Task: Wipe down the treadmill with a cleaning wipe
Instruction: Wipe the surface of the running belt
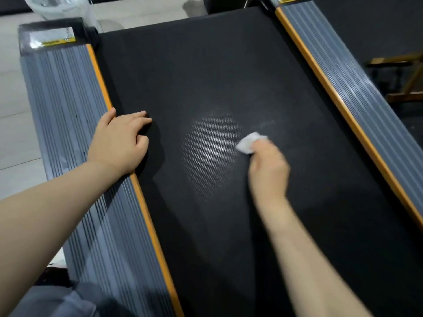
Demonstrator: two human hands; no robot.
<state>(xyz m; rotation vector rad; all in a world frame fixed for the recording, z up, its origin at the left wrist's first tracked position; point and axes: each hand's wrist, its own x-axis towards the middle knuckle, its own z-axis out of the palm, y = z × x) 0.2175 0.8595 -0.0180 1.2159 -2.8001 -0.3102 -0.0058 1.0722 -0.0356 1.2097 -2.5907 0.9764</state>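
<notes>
Black textured belt [206,65] fills the middle of your head view, and your right hand [267,172] presses a crumpled white wipe [248,143] onto it, fingers curled round the wipe just right of a pale, shiny patch [211,145] where the weave catches the light. Your left hand [119,143] rests across the orange edge strip [103,88], palm down, fingers loosely bent onto the belt and holding nothing. Grey ribbed side rails run along both sides, the left rail [64,92] beneath your left forearm and the right rail [357,92] well apart from the wipe. Beyond the left rail lies pale tiled floor [11,99], and a clear plastic bag [55,6] sits at the top left, cut off by the frame. A wooden frame [407,76] stands in the dark area at the right, partly out of view. Your right hand is blurred, so the exact finger hold is hard to make out. Yellow-and-white labels [57,38] mark the rail ends, but their print is too small to read.
</notes>
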